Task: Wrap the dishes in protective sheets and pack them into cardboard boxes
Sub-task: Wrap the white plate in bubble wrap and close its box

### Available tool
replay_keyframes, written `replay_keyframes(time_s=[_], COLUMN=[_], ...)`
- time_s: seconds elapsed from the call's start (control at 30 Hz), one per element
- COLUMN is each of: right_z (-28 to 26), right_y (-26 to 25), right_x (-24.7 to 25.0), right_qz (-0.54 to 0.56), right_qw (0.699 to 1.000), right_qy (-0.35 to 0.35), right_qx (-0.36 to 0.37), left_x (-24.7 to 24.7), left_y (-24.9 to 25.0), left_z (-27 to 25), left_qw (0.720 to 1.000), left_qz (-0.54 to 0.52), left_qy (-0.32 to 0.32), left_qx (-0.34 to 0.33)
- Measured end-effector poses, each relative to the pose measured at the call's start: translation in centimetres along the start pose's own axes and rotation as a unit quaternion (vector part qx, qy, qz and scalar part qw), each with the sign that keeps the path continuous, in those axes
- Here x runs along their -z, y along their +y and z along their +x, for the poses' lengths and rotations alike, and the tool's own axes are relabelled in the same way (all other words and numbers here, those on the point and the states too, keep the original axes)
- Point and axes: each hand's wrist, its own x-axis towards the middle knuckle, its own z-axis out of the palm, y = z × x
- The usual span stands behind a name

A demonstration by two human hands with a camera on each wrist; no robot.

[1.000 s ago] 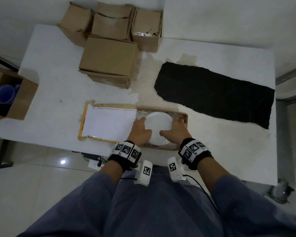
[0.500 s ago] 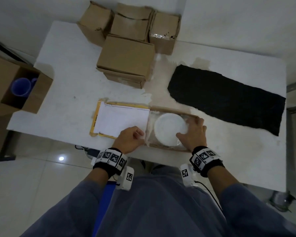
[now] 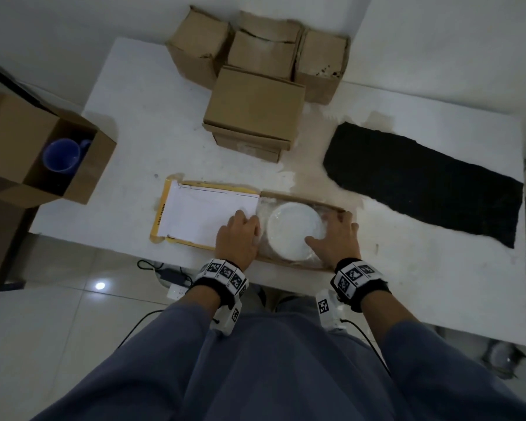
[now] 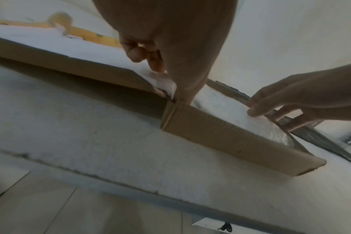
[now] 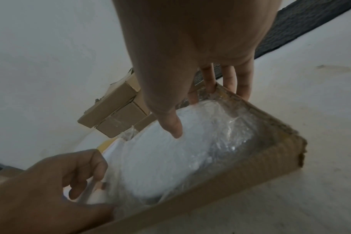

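The white plate (image 3: 293, 230), wrapped in clear plastic sheet (image 5: 226, 126), lies flat inside a shallow cardboard box (image 3: 301, 197) at the counter's (image 3: 134, 147) near edge. The right hand (image 3: 336, 235) has a wide grip: thumb resting on the plate's rim at 4 o'clock, fingers straddling the box's right wall, probably to steady plate and box together. The left hand (image 3: 239, 235), at 9 o'clock of the plate, has a narrow grip, fingers curled, pinching loose sheet against the box's left wall, apparently tucking it in so the lid can shut. The open lid (image 3: 207, 214), lined white with yellow borders, lies flat further toward 9 o'clock. At 12 o'clock stand closed cardboard boxes (image 3: 255, 107); at 2 o'clock lies a black mat (image 3: 422, 183). Off the counter at 9 o'clock an open carton (image 3: 16, 138) holds a blue mug (image 3: 61, 153). Nothing blocks the lid's swing except the hands themselves.
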Motion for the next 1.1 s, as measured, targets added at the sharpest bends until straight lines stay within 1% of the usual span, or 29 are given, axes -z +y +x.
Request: replay_keyframes(time_s=[0.17, 0.27, 0.33, 0.4, 0.5, 0.57, 0.6, 0.63, 0.67, 0.7, 0.73, 0.77, 0.8, 0.87, 0.9, 0.93, 0.97, 1.0, 1.03, 1.1], right_z=[-0.4, -0.5, -0.6, -0.6, -0.6, -0.8, -0.8, -0.8, -0.6, -0.3, 0.1, 0.7, 1.3, 2.8, 3.6, 4.5, 5.4, 6.2, 6.9, 7.9], right_y=[-1.4, -1.8, -2.1, -2.7, -4.4, -5.6, -6.3, -7.0, -7.8, -8.6, -9.5, -10.5, -11.6, -14.1, -15.3, -16.4, -17.4, -18.2, -18.8, -19.6], right_x=[-1.0, -1.5, -1.8, -2.0, -2.3, -2.4, -2.3, -2.3, -2.1, -2.0, -1.9, -1.9, -2.0, -2.4, -2.7, -3.1, -3.5, -3.8, -4.1, -4.4], right_qz=[-0.004, -0.012, -0.010, -0.011, -0.036, -0.118, -0.159, -0.180, -0.178, -0.156, -0.122, -0.089, -0.060, -0.007, 0.010, 0.022, 0.027, 0.026, 0.017, 0.002], right_qw=[1.000, 0.999, 0.999, 1.000, 0.999, 0.992, 0.985, 0.979, 0.976, 0.978, 0.981, 0.984, 0.985, 0.982, 0.981, 0.979, 0.978, 0.976, 0.974, 0.967], right_qy=[0.019, 0.035, 0.032, 0.021, 0.011, 0.034, 0.060, 0.085, 0.104, 0.105, 0.092, 0.068, 0.041, -0.010, -0.033, -0.056, -0.083, -0.111, -0.140, -0.189], right_qx=[-0.005, -0.005, -0.002, 0.006, 0.015, 0.025, 0.037, 0.051, 0.070, 0.093, 0.118, 0.140, 0.159, 0.187, 0.193, 0.195, 0.190, 0.185, 0.180, 0.171], left_x=[0.9, 1.0, 0.9, 0.9, 1.1, 1.4, 1.8, 2.2, 2.4, 2.9, 3.0, 3.2, 3.5, 3.7, 3.6, 3.7, 3.7, 4.2, 4.6, 5.1], left_y=[-1.1, -1.9, -2.7, -3.7, -5.5, -6.7, -7.3, -8.1, -8.8, -9.3, -9.9, -10.4, -10.7, -11.1, -11.4, -11.4, -11.4, -11.1, -10.7, -10.0], left_z=[0.4, 0.4, 0.2, -0.3, -0.9, -1.5, -1.8, -2.2, -2.5, -2.8, -2.9, -2.9, -2.8, -2.4, -2.2, -2.0, -1.7, -1.6, -1.5, -1.4], left_qw=[0.998, 0.999, 0.999, 0.999, 1.000, 0.999, 0.996, 0.989, 0.976, 0.954, 0.919, 0.872, 0.816, 0.691, 0.635, 0.594, 0.570, 0.568, 0.576, 0.591], left_qz=[-0.028, -0.005, 0.003, 0.010, 0.006, -0.024, -0.057, -0.107, -0.161, -0.220, -0.287, -0.360, -0.429, -0.541, -0.592, -0.635, -0.670, -0.683, -0.684, -0.669], left_qy=[-0.046, -0.052, -0.045, -0.033, 0.003, 0.035, 0.057, 0.080, 0.090, 0.106, 0.116, 0.132, 0.135, 0.117, 0.100, 0.082, 0.074, 0.072, 0.076, 0.095], left_qx=[0.029, 0.011, -0.005, -0.008, 0.009, 0.006, 0.022, 0.058, 0.116, 0.176, 0.245, 0.304, 0.364, 0.465, 0.486, 0.487, 0.470, 0.454, 0.440, 0.442])
